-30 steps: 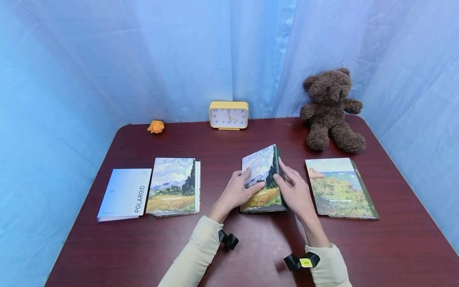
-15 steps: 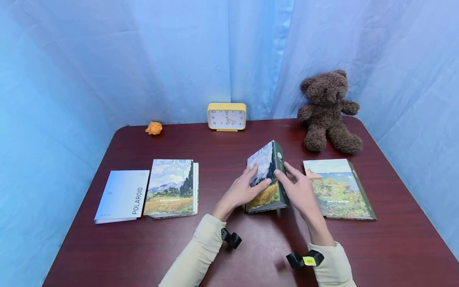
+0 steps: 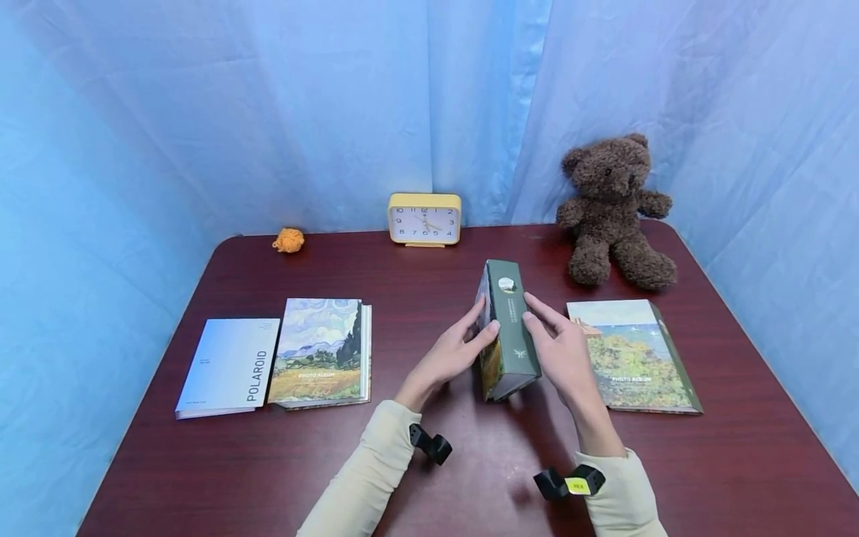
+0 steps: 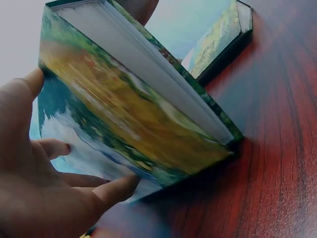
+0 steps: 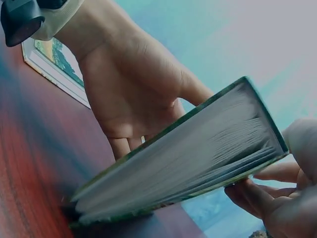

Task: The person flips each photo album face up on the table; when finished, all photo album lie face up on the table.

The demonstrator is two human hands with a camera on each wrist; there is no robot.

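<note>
A thick photo album (image 3: pixel 515 321) is held between both hands at the middle of the table, tipped up so its dark green spine faces upward. My left hand (image 3: pixel 446 358) holds the painted front cover, its thumb near the spine edge; in the left wrist view its fingers (image 4: pixel 121 188) touch the wheat field picture. From the other side my right hand (image 3: pixel 562 354) grips the album, thumb by the spine and fingers against the back cover. The right wrist view shows the white page edges (image 5: pixel 183 153), with the album's lower edge down at the tabletop.
Left on the table lie a blue-white POLAROID album (image 3: pixel 228 365) and a second wheat-field photo album (image 3: pixel 318 350). A seaside photo album (image 3: pixel 637 354) lies right. Along the back are an orange yarn ball (image 3: pixel 289 240), a yellow clock (image 3: pixel 425 220) and a brown teddy bear (image 3: pixel 614 209).
The held album has turned from its painted front cover showing to its green spine facing up, and stands more upright. Both hands have stayed on it. The other things lie where they were.
</note>
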